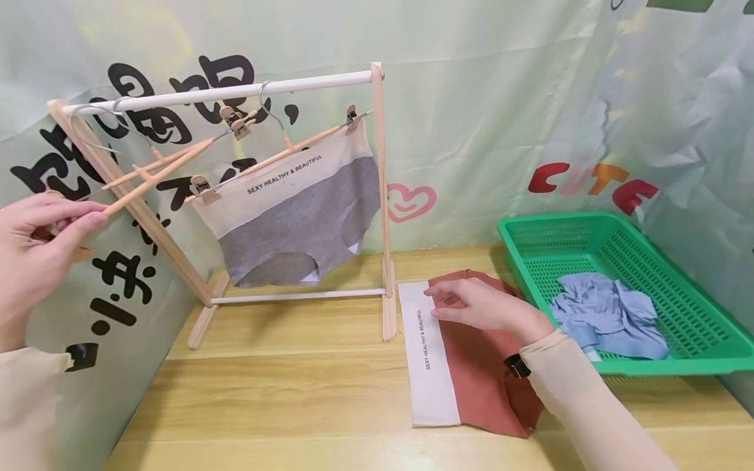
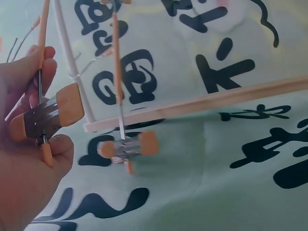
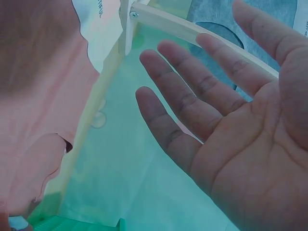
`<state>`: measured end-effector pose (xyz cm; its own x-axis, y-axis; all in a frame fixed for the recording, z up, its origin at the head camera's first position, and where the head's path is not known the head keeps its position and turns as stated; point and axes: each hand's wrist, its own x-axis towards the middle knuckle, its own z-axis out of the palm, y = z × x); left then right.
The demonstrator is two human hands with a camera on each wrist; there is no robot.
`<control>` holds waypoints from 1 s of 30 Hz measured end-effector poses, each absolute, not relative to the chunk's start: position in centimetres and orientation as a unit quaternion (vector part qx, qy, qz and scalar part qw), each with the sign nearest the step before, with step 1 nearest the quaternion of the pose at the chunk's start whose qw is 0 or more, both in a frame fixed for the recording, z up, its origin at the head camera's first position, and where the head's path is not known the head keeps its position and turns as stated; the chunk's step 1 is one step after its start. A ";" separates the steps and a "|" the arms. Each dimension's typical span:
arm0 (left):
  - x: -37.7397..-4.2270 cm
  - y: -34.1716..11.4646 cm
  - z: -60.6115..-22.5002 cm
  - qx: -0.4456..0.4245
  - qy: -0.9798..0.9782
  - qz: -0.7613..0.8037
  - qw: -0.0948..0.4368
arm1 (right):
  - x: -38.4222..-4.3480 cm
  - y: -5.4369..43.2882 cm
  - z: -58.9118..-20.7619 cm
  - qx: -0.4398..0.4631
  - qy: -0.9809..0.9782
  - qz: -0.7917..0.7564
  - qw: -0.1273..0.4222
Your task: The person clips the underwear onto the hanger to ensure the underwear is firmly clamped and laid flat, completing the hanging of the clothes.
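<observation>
At the left of the head view, my left hand (image 1: 44,245) grips one end of a wooden clip hanger (image 1: 171,171). In the left wrist view, fingers curl round its rod, close to a metal clip with wooden tabs (image 2: 45,115). Another clip hanger (image 2: 117,57) hangs right behind it. Whether the held hanger's hook rests on the rack's bar, I cannot tell. My right hand (image 1: 480,304) hovers over rust-red briefs (image 1: 471,366) lying on the table, their white waistband to the left. Its fingers are spread and hold nothing in the right wrist view.
A small wooden rack (image 1: 385,196) with a white top bar stands on the table (image 1: 283,405). Grey briefs (image 1: 294,229) hang from it on a clip hanger. A green basket (image 1: 701,314) with crumpled blue cloth (image 1: 612,314) stands right. A printed curtain (image 1: 459,118) closes the back.
</observation>
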<state>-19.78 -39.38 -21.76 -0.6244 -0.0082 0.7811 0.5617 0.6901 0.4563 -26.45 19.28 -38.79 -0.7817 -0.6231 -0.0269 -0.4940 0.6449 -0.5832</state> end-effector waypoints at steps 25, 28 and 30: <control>-14.4 -23.2 -34.2 -0.208 -0.891 -0.335 0.226 | -25.4 19.6 -41.5 -0.326 0.887 -0.290 0.149; -13.6 -20.7 -38.1 -0.151 -0.904 -0.374 0.144 | -25.1 19.3 -42.2 -0.336 0.892 -0.267 0.144; -13.1 -19.1 -40.0 -0.096 -0.907 -0.401 0.082 | -24.9 19.2 -42.5 -0.338 0.895 -0.253 0.141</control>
<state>-13.13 -19.15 -40.03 -0.9682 0.1080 0.2257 0.2396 0.6603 0.7118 -24.94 19.18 -42.48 -0.7318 -0.6766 -0.0820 -0.5337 0.6437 -0.5485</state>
